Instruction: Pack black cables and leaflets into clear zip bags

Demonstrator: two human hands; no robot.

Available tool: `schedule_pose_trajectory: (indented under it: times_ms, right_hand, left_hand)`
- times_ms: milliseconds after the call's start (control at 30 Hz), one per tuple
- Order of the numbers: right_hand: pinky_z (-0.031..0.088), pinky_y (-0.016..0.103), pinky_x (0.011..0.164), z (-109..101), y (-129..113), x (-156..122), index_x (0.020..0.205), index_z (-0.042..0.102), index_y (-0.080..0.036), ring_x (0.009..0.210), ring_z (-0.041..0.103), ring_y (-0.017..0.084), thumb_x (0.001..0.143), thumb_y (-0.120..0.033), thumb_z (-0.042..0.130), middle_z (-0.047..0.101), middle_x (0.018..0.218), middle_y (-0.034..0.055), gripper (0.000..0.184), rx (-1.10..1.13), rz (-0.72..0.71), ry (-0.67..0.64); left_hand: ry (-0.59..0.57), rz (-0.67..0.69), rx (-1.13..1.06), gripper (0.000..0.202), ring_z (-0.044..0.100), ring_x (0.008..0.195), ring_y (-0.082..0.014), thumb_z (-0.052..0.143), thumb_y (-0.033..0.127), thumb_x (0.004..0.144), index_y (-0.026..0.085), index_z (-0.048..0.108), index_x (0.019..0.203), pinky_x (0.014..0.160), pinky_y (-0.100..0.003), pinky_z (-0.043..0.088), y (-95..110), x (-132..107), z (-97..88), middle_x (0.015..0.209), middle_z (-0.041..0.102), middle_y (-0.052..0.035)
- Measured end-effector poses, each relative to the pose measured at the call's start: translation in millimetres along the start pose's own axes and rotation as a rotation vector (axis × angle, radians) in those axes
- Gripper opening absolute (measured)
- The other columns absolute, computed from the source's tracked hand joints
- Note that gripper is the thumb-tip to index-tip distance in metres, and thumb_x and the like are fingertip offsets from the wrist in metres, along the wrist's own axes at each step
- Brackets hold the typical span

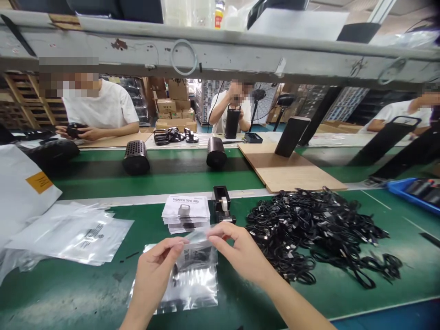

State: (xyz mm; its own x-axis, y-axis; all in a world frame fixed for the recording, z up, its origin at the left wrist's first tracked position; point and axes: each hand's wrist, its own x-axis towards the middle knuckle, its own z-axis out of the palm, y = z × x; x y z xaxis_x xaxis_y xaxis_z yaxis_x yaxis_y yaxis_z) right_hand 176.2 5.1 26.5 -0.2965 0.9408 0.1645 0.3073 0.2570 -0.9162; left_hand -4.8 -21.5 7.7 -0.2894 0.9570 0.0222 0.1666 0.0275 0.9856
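Note:
Both of my hands pinch the upper edge of a clear plastic bag (197, 250) above the green bench. My left hand (154, 270) has its thumb and fingertips closed on the left corner, and my right hand (240, 252) grips the right side. Something dark and a printed paper show through the plastic. Under it lie more clear bags (192, 293), flat on the bench. Just beyond my hands sits a stack of printed leaflets (185, 211), beside a black tape dispenser (222, 204). A heap of coiled black cables (302, 229) spreads to the right of my right hand.
Loose clear bags (82, 233) lie at left. On the belt (172, 167) stand two black speakers (136, 158) (216, 152) and a wooden board (288, 169) bearing another black device. A blue tray (409, 195) is at right. Co-workers (103, 105) sit opposite, under an overhead shelf (233, 55).

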Motion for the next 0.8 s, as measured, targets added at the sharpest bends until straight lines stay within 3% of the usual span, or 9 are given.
schedule_pose_trajectory:
  times_ms: [200, 300, 367, 467, 533, 700, 800]
  right_hand:
    - [0.045, 0.024, 0.074, -4, 8, 4, 0.089, 0.069, -0.021, 0.080, 0.061, 0.014, 0.083, -0.021, 0.050, 0.068, 0.086, 0.0012, 0.019, 0.018, -0.154, -0.046]
    - [0.047, 0.024, 0.073, -2, 18, 7, 0.090, 0.069, -0.022, 0.080, 0.062, 0.014, 0.081, -0.012, 0.051, 0.069, 0.086, 0.0015, 0.022, 0.024, -0.241, -0.040]
    - [0.048, 0.026, 0.075, -1, 23, 8, 0.089, 0.070, -0.023, 0.081, 0.063, 0.014, 0.079, -0.006, 0.048, 0.070, 0.086, 0.0011, 0.029, 0.021, -0.301, -0.043]
    - [0.048, 0.027, 0.078, -1, 25, 10, 0.091, 0.069, -0.024, 0.084, 0.062, 0.014, 0.075, -0.001, 0.045, 0.070, 0.089, 0.0002, 0.037, -0.001, -0.359, -0.048]
    - [0.047, 0.027, 0.079, 0, 24, 11, 0.092, 0.069, -0.024, 0.085, 0.062, 0.014, 0.075, -0.003, 0.047, 0.070, 0.090, 0.0006, 0.035, -0.015, -0.375, -0.043]
    - [0.047, 0.027, 0.079, -2, 23, 8, 0.093, 0.068, -0.022, 0.087, 0.062, 0.014, 0.076, -0.003, 0.044, 0.069, 0.092, 0.0020, 0.035, -0.022, -0.350, -0.040]
    - [0.044, 0.030, 0.085, -9, 20, 6, 0.115, 0.055, -0.025, 0.095, 0.058, 0.015, 0.080, -0.006, 0.041, 0.065, 0.102, 0.0018, 0.042, 0.038, -0.197, -0.040]
  left_hand:
    - [-0.084, 0.021, 0.076, 0.026, 0.062, 0.076, -0.0221, 0.063, 0.043, 0.067, 0.020, 0.072, 0.072, 0.068, -0.027, 0.048, -7, 9, -10.9, 0.078, 0.072, -0.0047]
    - [-0.116, -0.026, 0.004, 0.023, 0.063, 0.078, -0.0231, 0.066, 0.041, 0.065, 0.019, 0.071, 0.072, 0.072, -0.030, 0.048, -6, 13, -16.6, 0.079, 0.072, -0.0054]
    - [-0.144, -0.066, -0.185, 0.030, 0.062, 0.089, -0.0249, 0.063, 0.043, 0.067, 0.021, 0.067, 0.087, 0.080, -0.034, 0.047, -1, 15, -19.2, 0.091, 0.071, -0.0062]
    - [-0.154, -0.090, -0.388, 0.056, 0.057, 0.102, -0.0267, 0.050, 0.057, 0.070, 0.022, 0.053, 0.113, 0.090, -0.039, 0.042, 8, 14, -16.9, 0.105, 0.066, -0.0085]
    - [-0.166, -0.078, -0.246, 0.061, 0.058, 0.099, -0.0269, 0.052, 0.060, 0.067, 0.022, 0.053, 0.114, 0.086, -0.037, 0.044, 13, 11, -11.3, 0.103, 0.066, -0.0084]
    - [-0.236, -0.044, 0.211, 0.031, 0.062, 0.075, -0.0223, 0.062, 0.047, 0.066, 0.021, 0.069, 0.082, 0.068, -0.028, 0.048, 13, 6, -2.6, 0.076, 0.069, -0.0023]
    - [-0.222, -0.028, 0.248, 0.031, 0.062, 0.070, -0.0213, 0.062, 0.045, 0.067, 0.020, 0.070, 0.083, 0.065, -0.027, 0.048, 3, 11, -6.1, 0.074, 0.070, -0.0019]
